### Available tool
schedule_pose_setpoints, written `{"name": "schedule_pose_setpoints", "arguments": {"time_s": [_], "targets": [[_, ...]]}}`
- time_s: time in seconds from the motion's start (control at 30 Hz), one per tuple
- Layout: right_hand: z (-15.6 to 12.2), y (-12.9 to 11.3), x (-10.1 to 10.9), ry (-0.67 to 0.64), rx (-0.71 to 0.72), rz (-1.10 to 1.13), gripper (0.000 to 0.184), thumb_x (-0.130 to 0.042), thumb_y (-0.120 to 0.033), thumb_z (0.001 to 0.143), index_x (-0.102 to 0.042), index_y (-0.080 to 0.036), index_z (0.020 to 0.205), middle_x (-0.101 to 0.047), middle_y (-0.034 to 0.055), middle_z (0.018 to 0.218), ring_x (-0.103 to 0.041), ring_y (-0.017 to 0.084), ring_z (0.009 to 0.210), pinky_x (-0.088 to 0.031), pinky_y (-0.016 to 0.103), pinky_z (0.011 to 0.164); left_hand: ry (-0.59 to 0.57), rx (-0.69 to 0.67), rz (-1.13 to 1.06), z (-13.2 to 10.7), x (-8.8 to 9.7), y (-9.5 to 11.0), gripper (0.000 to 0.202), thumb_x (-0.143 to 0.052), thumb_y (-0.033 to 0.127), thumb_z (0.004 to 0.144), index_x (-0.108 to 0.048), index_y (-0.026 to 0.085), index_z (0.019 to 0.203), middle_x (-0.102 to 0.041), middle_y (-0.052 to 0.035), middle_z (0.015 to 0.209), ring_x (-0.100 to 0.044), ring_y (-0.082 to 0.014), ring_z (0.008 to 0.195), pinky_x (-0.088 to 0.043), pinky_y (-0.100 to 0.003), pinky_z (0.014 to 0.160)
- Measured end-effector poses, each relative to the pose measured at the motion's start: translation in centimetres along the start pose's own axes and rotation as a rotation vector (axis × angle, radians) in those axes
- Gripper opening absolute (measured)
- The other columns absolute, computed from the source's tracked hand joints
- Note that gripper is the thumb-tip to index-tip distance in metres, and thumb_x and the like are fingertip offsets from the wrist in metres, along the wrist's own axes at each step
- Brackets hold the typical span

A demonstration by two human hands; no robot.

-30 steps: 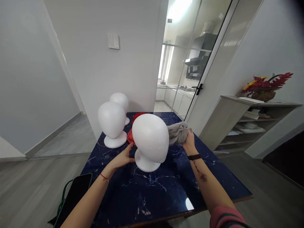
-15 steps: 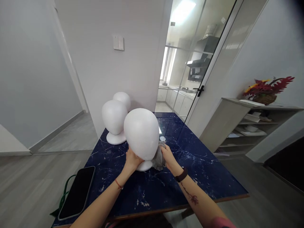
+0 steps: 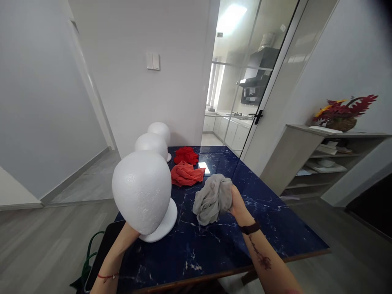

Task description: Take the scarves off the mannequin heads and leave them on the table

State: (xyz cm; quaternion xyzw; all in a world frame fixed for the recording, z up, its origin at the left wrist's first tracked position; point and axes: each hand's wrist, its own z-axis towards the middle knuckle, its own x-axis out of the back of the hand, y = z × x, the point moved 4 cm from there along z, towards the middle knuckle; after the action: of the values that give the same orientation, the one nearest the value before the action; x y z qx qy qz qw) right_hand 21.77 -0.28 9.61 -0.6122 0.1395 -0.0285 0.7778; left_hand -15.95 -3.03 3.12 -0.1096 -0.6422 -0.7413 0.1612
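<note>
In the head view a white foam mannequin head (image 3: 142,190) tilts to the left, its round base (image 3: 167,226) lifted on one side or resting at a slant; I cannot tell which. My left hand (image 3: 132,232) grips it low at the neck, the fingers hidden behind the foam. My right hand (image 3: 236,201) holds a crumpled grey scarf (image 3: 212,200) over the table, to the right of the foam head. Beyond it lie an orange-red scarf (image 3: 186,174) and a bright red scarf (image 3: 186,156), both bunched up.
Two more white foam heads (image 3: 151,143) stand behind, near the wall. The blue marbled table (image 3: 226,249) carries everything. A black tablet-like device (image 3: 105,249) lies at its left edge, with a green cord (image 3: 87,261) beside it. A shelf unit (image 3: 281,163) stands to the right.
The foam head in my left hand has moved left, nearer and into a tilt. My right hand has drawn the grey scarf to the right, away from it. Two red scarves have come into sight.
</note>
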Motion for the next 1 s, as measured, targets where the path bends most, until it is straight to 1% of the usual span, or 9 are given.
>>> {"name": "schedule_pose_setpoints", "arguments": {"time_s": [0.1,0.17,0.33,0.47,0.57,0.67,0.77,0.87,1.0], "targets": [[-0.7,1.8,-1.5,-0.091,0.138,-0.36,0.035,-0.058,-0.022,0.066,-0.065,-0.02,0.1,-0.067,0.0061,0.098,-0.06,0.025,0.097,-0.044,0.039,0.091,-0.02,-0.001,-0.02,0.2,-0.1,0.2,0.08,-0.064,0.066,0.059,-0.056,0.019,0.123,-0.064,-0.0126,0.118,-0.043,-0.0339,0.127,-0.028,-0.049,0.11],[-2.2,2.9,-3.2,-0.302,0.209,-0.623,0.052,-0.057,-0.013,0.064,-0.061,-0.021,0.114,-0.061,0.0075,0.116,-0.054,0.026,0.111,-0.038,0.039,0.1,-0.028,-0.012,-0.022,0.3,-0.2,0.7,0.081,-0.064,0.066,0.059,-0.056,0.019,0.124,-0.064,-0.0128,0.117,-0.045,-0.0341,0.125,-0.033,-0.048,0.107],[-6.8,2.1,-4.8,-0.754,0.217,-0.952,0.079,-0.059,-0.012,0.07,-0.032,-0.036,0.14,-0.019,0.0005,0.153,-0.043,0.024,0.127,-0.039,0.035,0.101,-0.1,-0.058,-0.005,0.2,-0.4,1.8,0.078,-0.067,0.063,0.058,-0.059,0.019,0.121,-0.068,-0.0116,0.111,-0.056,-0.0331,0.114,-0.042,-0.046,0.1],[-7.4,0.1,-2.0,-0.63,0.267,-1.223,0.078,-0.062,-0.014,0.073,-0.031,-0.038,0.14,-0.027,0.0024,0.15,-0.046,0.028,0.123,-0.04,0.042,0.099,-0.044,-0.046,-0.038,0.1,0.0,1.3,0.08,-0.064,0.07,0.057,-0.061,0.018,0.117,-0.069,-0.0115,0.108,-0.055,-0.0342,0.115,-0.037,-0.049,0.104],[-6.7,1.3,0.0,-0.548,0.259,-1.346,0.083,-0.069,-0.021,0.07,-0.03,-0.037,0.141,-0.027,0.006,0.15,-0.036,0.032,0.13,-0.036,0.049,0.1,-0.005,-0.017,-0.05,0.0,0.2,0.2,0.084,-0.066,0.071,0.051,-0.062,0.017,0.115,-0.07,-0.0119,0.105,-0.055,-0.0358,0.114,-0.038,-0.051,0.103],[-5.6,3.4,0.2,-0.624,0.269,-1.294,0.095,-0.075,-0.029,0.065,-0.023,-0.037,0.143,-0.016,0.0059,0.153,-0.022,0.031,0.137,-0.032,0.047,0.104,-0.022,-0.001,-0.038,-0.1,0.0,-0.7,0.079,-0.07,0.065,0.051,-0.061,0.017,0.113,-0.07,-0.0121,0.103,-0.056,-0.0362,0.112,-0.04,-0.051,0.101],[-4.0,4.8,-1.3,-0.712,0.317,-1.208,0.096,-0.077,-0.034,0.063,-0.024,-0.034,0.144,-0.026,0.0069,0.149,-0.03,0.029,0.132,-0.033,0.043,0.103,-0.057,-0.01,-0.002,-0.5,-0.4,-0.8,0.073,-0.074,0.054,0.055,-0.057,0.016,0.116,-0.067,-0.0127,0.108,-0.057,-0.0341,0.11,-0.042,-0.051,0.099],[-2.4,5.9,-2.9,-0.756,0.362,-1.163,0.081,-0.074,-0.035,0.066,-0.037,-0.028,0.138,-0.046,0.0091,0.133,-0.046,0.027,0.115,-0.037,0.041,0.097,0.108,-0.046,0.067,-2.4,-0.1,0.0,0.076,-0.073,0.046,0.059,-0.048,0.015,0.123,-0.06,-0.0129,0.118,-0.053,-0.0317,0.114,-0.041,-0.05,0.099],[-1.1,7.3,-3.9,-0.635,0.44,-1.102,0.058,-0.07,-0.024,0.067,-0.053,-0.022,0.123,-0.056,0.0088,0.115,-0.05,0.025,0.104,-0.038,0.039,0.093,0.664,-0.055,0.276,-8.8,-0.5,1.9,0.045,-0.057,0.038,0.076,-0.051,0.017,0.115,-0.056,-0.0116,0.113,-0.056,-0.0292,0.105,-0.044,-0.051,0.094]]}}
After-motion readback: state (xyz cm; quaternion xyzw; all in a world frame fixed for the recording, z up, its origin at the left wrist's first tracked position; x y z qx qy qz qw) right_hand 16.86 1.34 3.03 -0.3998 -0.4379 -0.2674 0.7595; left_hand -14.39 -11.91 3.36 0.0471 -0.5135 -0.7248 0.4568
